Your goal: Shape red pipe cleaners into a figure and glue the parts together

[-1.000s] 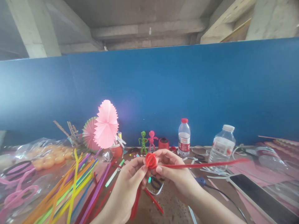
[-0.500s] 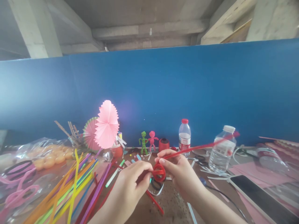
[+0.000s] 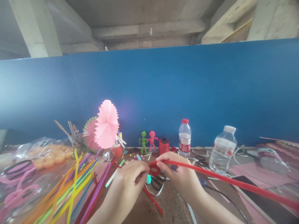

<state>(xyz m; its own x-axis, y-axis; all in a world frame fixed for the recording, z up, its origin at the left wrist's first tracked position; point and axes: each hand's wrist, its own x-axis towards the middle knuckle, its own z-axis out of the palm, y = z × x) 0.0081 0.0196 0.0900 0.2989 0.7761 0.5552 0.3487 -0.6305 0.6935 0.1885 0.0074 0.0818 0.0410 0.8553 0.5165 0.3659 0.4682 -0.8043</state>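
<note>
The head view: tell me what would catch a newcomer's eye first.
Probably the bright pink paper fan, standing out against the blue wall left of centre. Next, the long red strip running from the two hands, left and right, toward the lower right. Behind them stand small green and pink figures.

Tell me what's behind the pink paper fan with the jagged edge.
Peeking out left of the pink fan is a green-rimmed, pleated paper fan, with a blue wall panel farther back. The second fan's right part is covered, as is anything else directly behind.
</note>
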